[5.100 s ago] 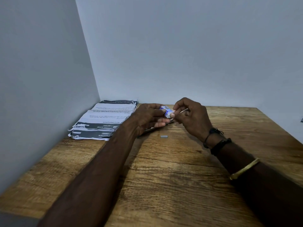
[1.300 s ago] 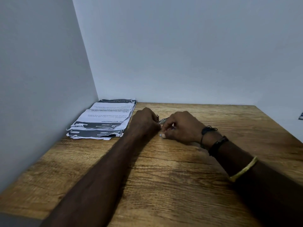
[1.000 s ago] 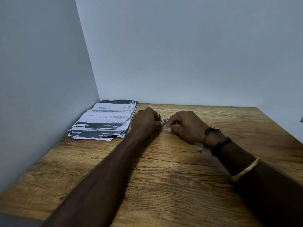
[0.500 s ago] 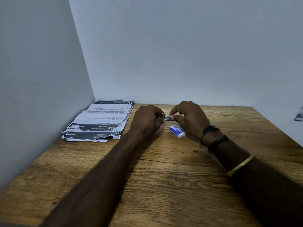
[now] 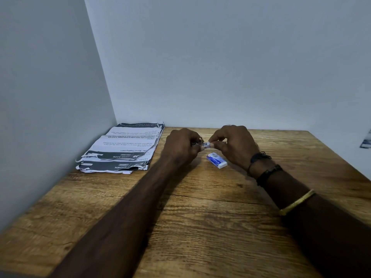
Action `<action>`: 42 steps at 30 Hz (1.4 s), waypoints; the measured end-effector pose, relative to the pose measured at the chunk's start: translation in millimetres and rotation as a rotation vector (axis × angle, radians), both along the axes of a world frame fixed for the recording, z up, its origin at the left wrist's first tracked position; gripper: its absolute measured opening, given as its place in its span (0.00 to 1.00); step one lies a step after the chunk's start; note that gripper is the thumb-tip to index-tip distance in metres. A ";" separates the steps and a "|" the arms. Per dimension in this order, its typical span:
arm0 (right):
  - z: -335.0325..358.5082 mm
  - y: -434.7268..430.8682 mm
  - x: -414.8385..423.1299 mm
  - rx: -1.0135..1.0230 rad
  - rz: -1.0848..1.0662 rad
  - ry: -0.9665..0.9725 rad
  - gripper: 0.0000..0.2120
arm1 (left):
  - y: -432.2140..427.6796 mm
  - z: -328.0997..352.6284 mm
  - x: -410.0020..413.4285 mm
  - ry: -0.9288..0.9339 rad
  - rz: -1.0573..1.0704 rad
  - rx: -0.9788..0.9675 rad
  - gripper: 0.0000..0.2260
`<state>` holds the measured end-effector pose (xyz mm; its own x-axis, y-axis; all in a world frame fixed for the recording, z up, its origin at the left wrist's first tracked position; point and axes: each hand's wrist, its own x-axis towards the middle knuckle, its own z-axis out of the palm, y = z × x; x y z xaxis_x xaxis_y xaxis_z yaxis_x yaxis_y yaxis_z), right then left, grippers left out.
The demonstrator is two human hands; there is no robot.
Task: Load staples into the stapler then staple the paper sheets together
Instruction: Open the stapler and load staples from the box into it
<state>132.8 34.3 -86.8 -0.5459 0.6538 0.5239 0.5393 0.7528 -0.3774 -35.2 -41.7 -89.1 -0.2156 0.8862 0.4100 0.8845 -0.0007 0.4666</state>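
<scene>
Here, above the wooden surface (image 5: 200, 217), the left grip (image 5: 181, 146) is curled round a small metal stapler (image 5: 195, 144), mostly hidden in its fingers. The right grip (image 5: 232, 145) pinches a short staple strip (image 5: 207, 145) between thumb and forefinger, right at the stapler's end. A blue-and-white staple box (image 5: 216, 160) lies just below the right grip. The printed paper sheets (image 5: 122, 151) sit stacked in the far left corner.

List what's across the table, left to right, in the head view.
paper stack → left hand → stapler → staples → right hand. The staple box is left out: it overlaps the right hand's span.
</scene>
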 end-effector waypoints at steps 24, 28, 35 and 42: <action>1.8 3.7 2.8 -0.081 0.030 -0.029 0.02 | 0.4 -1.3 1.8 -0.033 -0.036 -0.032 0.08; 2.3 3.7 3.9 -0.100 0.069 -0.025 0.02 | 0.3 -2.6 2.1 -0.033 -0.040 -0.028 0.08; 3.8 4.1 8.2 -0.062 0.132 0.011 0.01 | -1.3 0.6 0.0 -0.037 -0.064 0.013 0.07; 0.5 4.6 9.0 0.005 0.128 -0.052 0.03 | -1.8 0.6 -0.4 -0.050 -0.081 0.026 0.08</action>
